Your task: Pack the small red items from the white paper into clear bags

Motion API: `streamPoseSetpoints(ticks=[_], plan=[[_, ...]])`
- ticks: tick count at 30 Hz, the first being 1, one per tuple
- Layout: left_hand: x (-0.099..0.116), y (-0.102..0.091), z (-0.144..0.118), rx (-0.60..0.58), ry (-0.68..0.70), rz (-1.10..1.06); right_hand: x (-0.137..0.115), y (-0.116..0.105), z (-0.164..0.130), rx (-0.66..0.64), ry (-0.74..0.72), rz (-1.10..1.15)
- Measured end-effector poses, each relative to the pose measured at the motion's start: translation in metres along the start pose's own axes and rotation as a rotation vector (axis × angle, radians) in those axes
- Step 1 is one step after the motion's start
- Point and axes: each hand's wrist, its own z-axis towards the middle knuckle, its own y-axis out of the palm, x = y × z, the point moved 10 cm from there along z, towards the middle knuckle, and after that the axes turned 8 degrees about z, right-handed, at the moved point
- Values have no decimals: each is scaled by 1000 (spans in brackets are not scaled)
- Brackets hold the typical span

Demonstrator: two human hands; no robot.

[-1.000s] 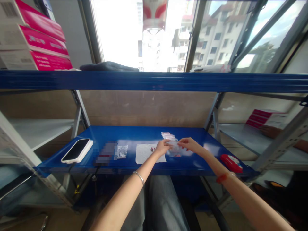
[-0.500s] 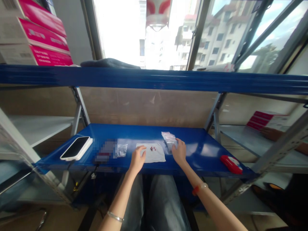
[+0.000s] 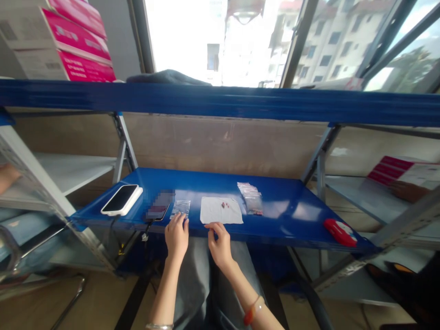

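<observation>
My left hand [image 3: 176, 234] rests at the front edge of the blue shelf [image 3: 288, 213], fingertips touching a small clear bag [image 3: 181, 208]. My right hand [image 3: 219, 242] sits beside it at the shelf's front lip, just below a white paper sheet [image 3: 221, 210] that carries a few small red pieces [image 3: 225, 205]. Neither hand holds anything. A stack of small clear bags [image 3: 252, 200] lies right of the sheet.
A white-cased phone [image 3: 121, 200] and a second, blurred phone [image 3: 158, 206] lie left of the bag. A red object [image 3: 340, 232] sits near the shelf's right corner. Pink boxes [image 3: 72, 41] stand on the upper shelf. Another person's hand [image 3: 7, 176] shows at far left.
Both hands pulled back from the bag stack and the paper toward the front edge and shifted left. The left hand now touches the single clear bag. The view moved down and left.
</observation>
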Motion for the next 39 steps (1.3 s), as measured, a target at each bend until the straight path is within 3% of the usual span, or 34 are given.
streamPoseSetpoints(ticks=[7, 13, 17, 20, 23, 26, 29, 32, 35, 39], plan=[[-11, -12, -7, -26, 7, -86, 8, 16, 2, -105, 110, 13], [-13, -40, 0, -4, -132, -174, 10, 28, 5, -209, 230, 205], [6, -61, 1, 26, -159, -356, -2, 36, 5, -242, 304, 402], [38, -59, -1, -71, -62, -430, -17, 34, 9, -226, 311, 515], [69, -57, -8, -91, 47, -450, -23, 22, 14, -118, 303, 596], [91, -54, -15, -74, 132, -511, -13, 5, 14, 35, 340, 603], [97, -54, -18, -39, 159, -536, -5, -6, 11, 92, 368, 600], [94, -57, -16, -34, 162, -527, -3, -8, 8, 49, 394, 625], [93, -62, -13, -107, 159, -582, -6, -13, 6, 23, 408, 610], [93, -56, -14, -347, 60, -717, -8, -20, 4, 45, 428, 608]])
